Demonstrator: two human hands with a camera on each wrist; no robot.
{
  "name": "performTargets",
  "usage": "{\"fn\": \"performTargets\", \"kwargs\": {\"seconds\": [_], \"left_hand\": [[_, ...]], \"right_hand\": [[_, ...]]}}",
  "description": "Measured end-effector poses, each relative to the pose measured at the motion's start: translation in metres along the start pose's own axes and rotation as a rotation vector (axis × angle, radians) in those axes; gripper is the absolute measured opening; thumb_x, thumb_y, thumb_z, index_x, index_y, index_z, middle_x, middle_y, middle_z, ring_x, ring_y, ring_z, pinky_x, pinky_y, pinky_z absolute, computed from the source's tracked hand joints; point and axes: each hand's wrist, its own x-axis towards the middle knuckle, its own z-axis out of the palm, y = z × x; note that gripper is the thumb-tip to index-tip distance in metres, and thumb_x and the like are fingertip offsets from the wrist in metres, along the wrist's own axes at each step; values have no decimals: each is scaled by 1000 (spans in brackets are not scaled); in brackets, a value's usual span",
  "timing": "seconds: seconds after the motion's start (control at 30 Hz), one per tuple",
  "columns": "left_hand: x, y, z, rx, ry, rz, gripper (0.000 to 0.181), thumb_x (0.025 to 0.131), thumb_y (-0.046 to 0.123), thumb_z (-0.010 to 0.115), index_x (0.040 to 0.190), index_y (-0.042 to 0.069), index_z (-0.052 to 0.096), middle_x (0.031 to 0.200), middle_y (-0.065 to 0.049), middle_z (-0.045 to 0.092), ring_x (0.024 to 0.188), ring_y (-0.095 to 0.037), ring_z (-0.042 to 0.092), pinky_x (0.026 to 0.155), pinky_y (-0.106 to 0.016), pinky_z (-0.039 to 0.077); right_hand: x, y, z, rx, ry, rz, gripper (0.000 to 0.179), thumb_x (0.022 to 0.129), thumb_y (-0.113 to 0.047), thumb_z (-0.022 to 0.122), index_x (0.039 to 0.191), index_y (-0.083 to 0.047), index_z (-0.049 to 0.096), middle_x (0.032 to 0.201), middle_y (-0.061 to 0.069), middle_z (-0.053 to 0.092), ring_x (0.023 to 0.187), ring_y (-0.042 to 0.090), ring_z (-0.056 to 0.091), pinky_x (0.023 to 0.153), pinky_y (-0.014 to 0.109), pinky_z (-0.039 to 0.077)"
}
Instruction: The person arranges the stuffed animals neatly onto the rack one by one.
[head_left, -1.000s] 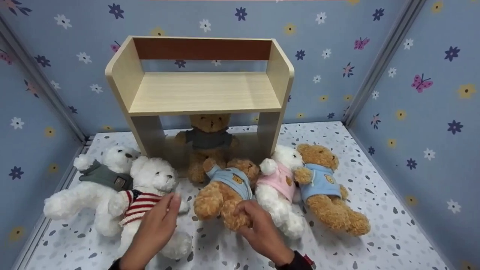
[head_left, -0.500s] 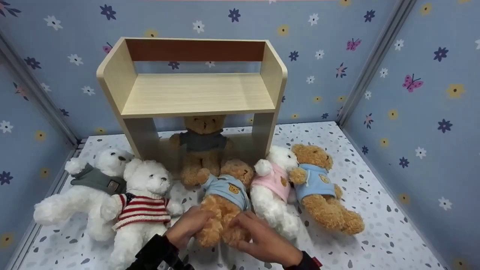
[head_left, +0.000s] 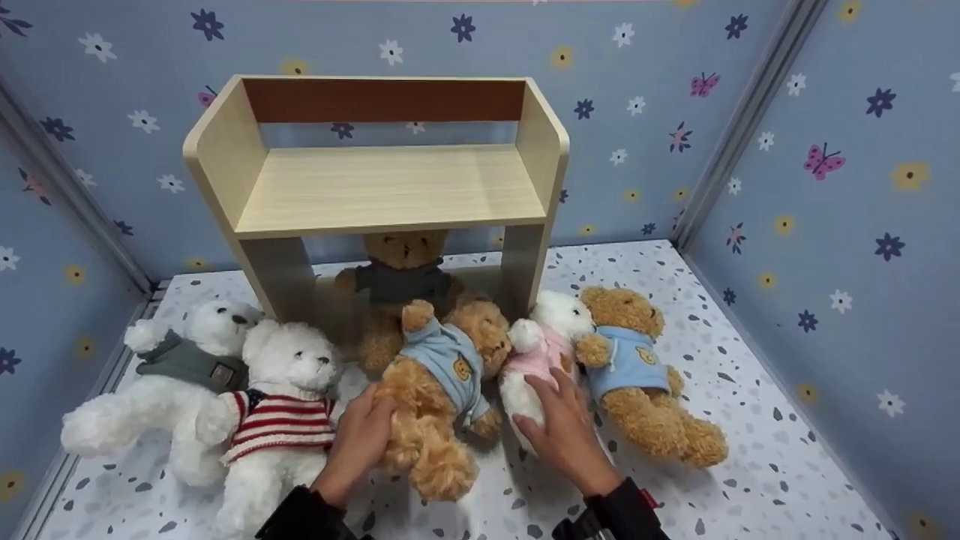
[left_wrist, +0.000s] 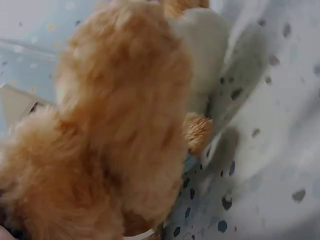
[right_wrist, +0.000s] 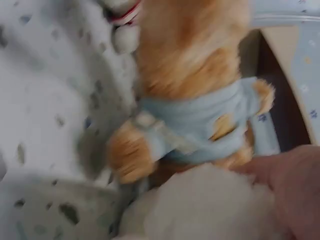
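Observation:
A brown teddy bear in a light blue hoodie (head_left: 451, 361) is tilted in front of the shelf, its legs toward me. My left hand (head_left: 358, 435) grips its leg at the left side; fur (left_wrist: 125, 110) fills much of the left wrist view and hides most of that hand. My right hand (head_left: 568, 429) rests with spread fingers on the white teddy bear in a pink top (head_left: 541, 360), just right of the brown one. In the right wrist view, part of the right hand (right_wrist: 287, 185) lies beside blurred white fur (right_wrist: 205, 210).
Behind stands a wooden two-tier shelf (head_left: 397, 187), with a brown bear in a dark grey top (head_left: 401, 281) sitting in its lower tier. White bears, one in green (head_left: 191, 361), one in stripes (head_left: 281, 420), lie left. Another blue-topped brown bear (head_left: 634, 360) lies right.
Both hands were at the blue-hoodied brown bear's legs half a second ago. The right hand has moved right and up onto the pink-topped bear, while the left hand lifts and tilts the brown one.

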Motion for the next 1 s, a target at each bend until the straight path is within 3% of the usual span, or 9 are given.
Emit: {"fn": "performTargets", "kwargs": {"seconds": [0.07,0.2,0.3,0.4,0.53,0.63,0.83,1.0], "left_hand": [[2,0,-1,-140,26,-47,35,104,13,35,131,2,54,76,-4,49,63,-16,43,64,-30,37],[8,1,1,-460,-11,-99,40,103,10,33,138,3,51,106,-12,62,85,-18,60,72,-32,49],[15,1,7,-615,-57,-102,40,102,7,32,138,0,47,106,-14,62,85,-19,63,71,-31,53],[24,-1,16,-688,-57,-95,40,100,4,32,139,-2,43,100,-9,59,82,-14,59,69,-27,51],[38,-3,27,-801,-33,-101,43,98,0,32,141,-1,39,95,-4,56,77,-10,56,66,-23,49],[46,-5,30,-865,-13,-108,42,97,-2,30,138,-1,39,88,-2,54,69,-8,53,61,-22,46],[49,-9,30,-895,12,-128,36,97,-3,29,131,0,39,75,2,47,57,-6,45,51,-20,40],[47,-13,32,-893,9,-143,35,95,-4,30,128,-1,41,76,2,48,59,-7,47,51,-20,43]], "right_hand": [[-2,8,1,8,-71,30,54,92,-22,74,139,-2,57,147,35,40,134,61,34,98,77,34],[-3,19,0,65,-160,82,59,95,-31,71,144,-4,54,154,33,35,144,57,22,103,79,27],[-1,22,-1,95,-205,96,57,98,-33,67,145,-4,53,157,32,30,149,51,15,109,75,23],[-1,23,2,91,-255,93,54,102,-31,60,146,-3,50,157,39,20,147,54,15,110,72,27],[-2,21,8,37,-283,19,48,103,-22,57,143,5,49,150,50,16,140,63,20,103,70,37],[-2,19,11,-2,-272,-35,46,102,-16,59,139,10,51,145,52,23,135,66,25,101,69,40],[-1,17,10,0,-286,2,46,102,-18,60,140,7,52,145,55,15,127,67,38,98,68,44],[-2,18,9,9,-285,30,46,102,-19,60,140,5,53,145,55,11,119,66,46,95,67,46]]}}
